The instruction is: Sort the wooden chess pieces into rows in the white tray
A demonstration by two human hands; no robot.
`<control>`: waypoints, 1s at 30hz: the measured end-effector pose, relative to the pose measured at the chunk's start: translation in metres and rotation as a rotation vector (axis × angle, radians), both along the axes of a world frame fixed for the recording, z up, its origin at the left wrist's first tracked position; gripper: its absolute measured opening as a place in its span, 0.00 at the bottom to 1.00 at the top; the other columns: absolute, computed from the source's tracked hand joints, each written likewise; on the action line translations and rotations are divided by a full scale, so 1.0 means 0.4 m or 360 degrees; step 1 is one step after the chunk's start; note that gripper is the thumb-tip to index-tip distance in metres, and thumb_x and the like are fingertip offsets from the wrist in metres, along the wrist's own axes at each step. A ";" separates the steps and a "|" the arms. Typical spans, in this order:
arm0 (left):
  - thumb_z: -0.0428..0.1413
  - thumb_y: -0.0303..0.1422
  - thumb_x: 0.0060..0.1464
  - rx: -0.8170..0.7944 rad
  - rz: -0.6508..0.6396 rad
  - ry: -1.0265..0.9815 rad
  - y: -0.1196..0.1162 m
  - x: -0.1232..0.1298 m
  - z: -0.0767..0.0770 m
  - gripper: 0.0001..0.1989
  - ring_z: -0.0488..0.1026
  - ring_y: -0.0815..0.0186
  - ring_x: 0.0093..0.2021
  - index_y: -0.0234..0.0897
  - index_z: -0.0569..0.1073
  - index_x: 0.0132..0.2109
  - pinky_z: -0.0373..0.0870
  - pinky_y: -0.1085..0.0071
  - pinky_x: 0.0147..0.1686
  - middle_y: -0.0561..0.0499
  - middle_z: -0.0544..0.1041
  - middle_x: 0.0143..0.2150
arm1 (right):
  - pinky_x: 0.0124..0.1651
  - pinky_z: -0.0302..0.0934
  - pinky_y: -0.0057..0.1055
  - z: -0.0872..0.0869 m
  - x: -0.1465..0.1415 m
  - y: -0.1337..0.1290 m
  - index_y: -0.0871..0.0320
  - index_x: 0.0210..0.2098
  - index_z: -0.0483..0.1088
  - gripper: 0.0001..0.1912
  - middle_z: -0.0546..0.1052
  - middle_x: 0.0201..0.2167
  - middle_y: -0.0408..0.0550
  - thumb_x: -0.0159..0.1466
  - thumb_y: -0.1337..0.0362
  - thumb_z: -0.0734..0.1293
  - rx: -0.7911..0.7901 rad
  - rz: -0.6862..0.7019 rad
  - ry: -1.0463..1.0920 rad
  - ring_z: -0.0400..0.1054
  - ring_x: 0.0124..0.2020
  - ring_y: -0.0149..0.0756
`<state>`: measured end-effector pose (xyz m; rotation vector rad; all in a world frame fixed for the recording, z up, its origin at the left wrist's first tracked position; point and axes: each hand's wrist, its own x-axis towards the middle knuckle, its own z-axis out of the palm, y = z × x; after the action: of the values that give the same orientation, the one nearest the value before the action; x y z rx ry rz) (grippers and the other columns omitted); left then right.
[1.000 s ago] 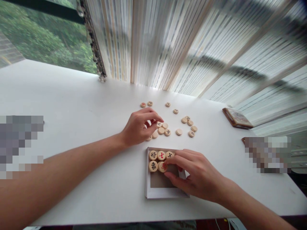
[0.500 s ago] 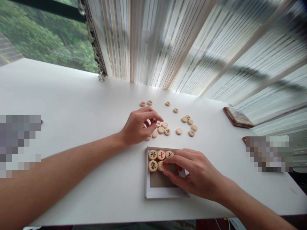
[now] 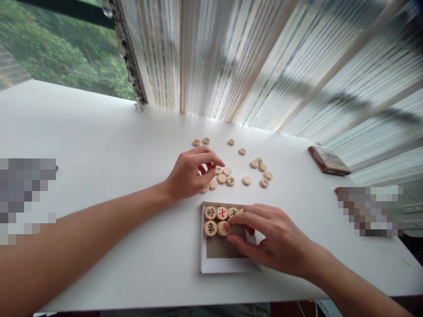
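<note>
Several round wooden pieces lie in a shallow white box (image 3: 235,265), in two rows at its far left. One with a red character (image 3: 224,228) sits in the nearer row, beside a black-marked piece (image 3: 210,228). My right hand (image 3: 269,235) is over the box's right side, thumb and fingers apart, fingertips at the right edge of the red-marked piece. Beyond the box, my left hand (image 3: 193,172) rests at a cluster of loose pieces, its thumb and index finger near a black-marked piece (image 3: 218,170). Whether they grip it is not clear.
More pieces are scattered on the white table (image 3: 132,259), among them a blank one (image 3: 246,180) and a red-marked one (image 3: 196,142). A brown-edged box (image 3: 328,161) lies at the right, with a blurred-out object nearer. Striped curtains hang behind the table.
My right hand has shifted slightly right, its fingertips drawing off the red-marked piece in the box. My left hand has hardly moved.
</note>
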<state>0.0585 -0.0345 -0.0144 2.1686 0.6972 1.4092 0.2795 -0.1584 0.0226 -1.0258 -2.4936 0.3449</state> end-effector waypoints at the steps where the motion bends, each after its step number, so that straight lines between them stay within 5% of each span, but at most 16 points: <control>1: 0.57 0.20 0.57 0.0006 0.0003 0.0000 0.000 0.000 0.000 0.11 0.79 0.69 0.35 0.34 0.84 0.40 0.77 0.78 0.30 0.48 0.82 0.38 | 0.31 0.62 0.29 0.007 0.005 0.003 0.57 0.42 0.77 0.05 0.77 0.26 0.44 0.73 0.63 0.68 0.0003 -0.0006 0.0015 0.69 0.25 0.32; 9: 0.57 0.19 0.58 0.0000 -0.0009 0.0006 0.001 -0.003 0.000 0.11 0.79 0.70 0.35 0.33 0.84 0.41 0.78 0.78 0.31 0.47 0.82 0.39 | 0.26 0.57 0.29 0.048 0.050 0.129 0.57 0.37 0.80 0.08 0.73 0.22 0.42 0.69 0.59 0.73 -0.0080 -0.0448 0.0346 0.62 0.21 0.29; 17: 0.57 0.20 0.59 0.0004 0.0028 0.0011 0.011 -0.014 0.002 0.12 0.80 0.68 0.37 0.34 0.84 0.41 0.78 0.77 0.31 0.47 0.83 0.40 | 0.24 0.49 0.30 -0.040 0.019 0.320 0.58 0.26 0.75 0.20 0.65 0.18 0.39 0.65 0.49 0.73 -0.0190 -0.0918 0.1099 0.54 0.21 0.29; 22: 0.58 0.22 0.59 0.0023 0.0164 0.0019 0.049 -0.038 0.005 0.10 0.80 0.68 0.36 0.34 0.84 0.43 0.77 0.76 0.32 0.47 0.82 0.39 | 0.25 0.49 0.30 -0.091 0.025 0.307 0.58 0.27 0.74 0.17 0.65 0.19 0.39 0.68 0.54 0.70 -0.0112 -0.0889 0.1075 0.55 0.21 0.29; 30: 0.60 0.24 0.61 0.0047 0.0441 0.0104 0.072 -0.049 0.003 0.08 0.80 0.64 0.38 0.35 0.84 0.43 0.76 0.67 0.43 0.48 0.85 0.39 | 0.29 0.53 0.32 -0.108 0.028 0.287 0.56 0.30 0.73 0.14 0.70 0.21 0.41 0.72 0.59 0.66 0.0152 -0.0732 0.0961 0.61 0.22 0.32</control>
<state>0.0388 -0.0056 -0.0131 2.2148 1.0409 1.4953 0.2907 -0.0436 -0.0206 -1.2003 -1.6735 0.3255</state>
